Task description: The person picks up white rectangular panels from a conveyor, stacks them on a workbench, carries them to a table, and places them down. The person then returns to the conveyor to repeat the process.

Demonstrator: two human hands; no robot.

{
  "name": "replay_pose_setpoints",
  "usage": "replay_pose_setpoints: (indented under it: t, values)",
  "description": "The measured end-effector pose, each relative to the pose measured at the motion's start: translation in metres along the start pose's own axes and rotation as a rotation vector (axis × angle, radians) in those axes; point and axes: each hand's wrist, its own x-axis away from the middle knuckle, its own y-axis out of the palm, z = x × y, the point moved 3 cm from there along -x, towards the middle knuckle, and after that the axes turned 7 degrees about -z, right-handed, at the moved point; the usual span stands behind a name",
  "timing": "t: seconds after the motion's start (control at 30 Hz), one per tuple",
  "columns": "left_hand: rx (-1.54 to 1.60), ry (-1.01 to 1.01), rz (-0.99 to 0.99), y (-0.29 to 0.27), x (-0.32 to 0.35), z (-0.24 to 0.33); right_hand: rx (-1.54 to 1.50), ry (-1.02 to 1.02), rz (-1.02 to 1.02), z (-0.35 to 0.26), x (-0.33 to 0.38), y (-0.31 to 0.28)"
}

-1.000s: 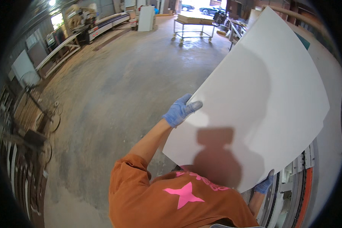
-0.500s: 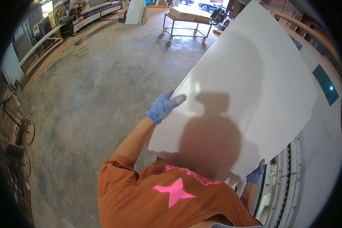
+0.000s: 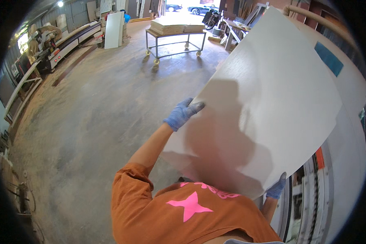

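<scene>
A large flat white panel (image 3: 280, 105) is held up tilted in front of my body, its far corner reaching toward the upper right. My left hand (image 3: 183, 114), in a blue glove, grips the panel's left edge with the thumb on the face and the fingers behind. At the panel's lower right edge, my right hand (image 3: 276, 187), also gloved in blue, holds on with its fingers partly hidden. A dark shadow falls across the white face.
Right of the panel stands a long light-coloured machine (image 3: 345, 162) with a chain track (image 3: 313, 199) along its side. Ahead, a wheeled metal trolley (image 3: 175, 34) carries stacked boards (image 3: 171, 27). White sheets (image 3: 114, 30) lean farther back, and a long machine (image 3: 75, 42) lies at the far left.
The view has swung right, so the trolley and leaning sheets appear farther left and more of the far doorway shows. Both hands keep their hold on the panel.
</scene>
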Motion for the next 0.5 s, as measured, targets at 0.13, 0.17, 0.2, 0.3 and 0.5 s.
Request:
replay_pose_setpoints:
  t: [0.13,0.17,0.2,0.3,0.5]
  values:
    - [0.009,0.003,-0.035,-0.033,-0.159,-0.01,0.047,-0.019,-0.028,0.015,-0.175,0.042]
    - [0.022,0.041,0.033,-0.043,-0.192,-0.014,0.058,-0.01,-0.06,0.017,-0.221,0.055]
    - [0.027,0.039,0.049,-0.056,-0.227,-0.012,0.068,0.0,-0.091,0.021,-0.267,0.068]
    - [0.092,-0.021,0.081,-0.107,-0.336,-0.047,0.165,0.002,-0.009,0.062,-0.413,0.096]
    - [0.067,-0.11,0.118,-0.201,-0.537,-0.123,0.151,0.16,0.022,0.136,-0.607,0.239]
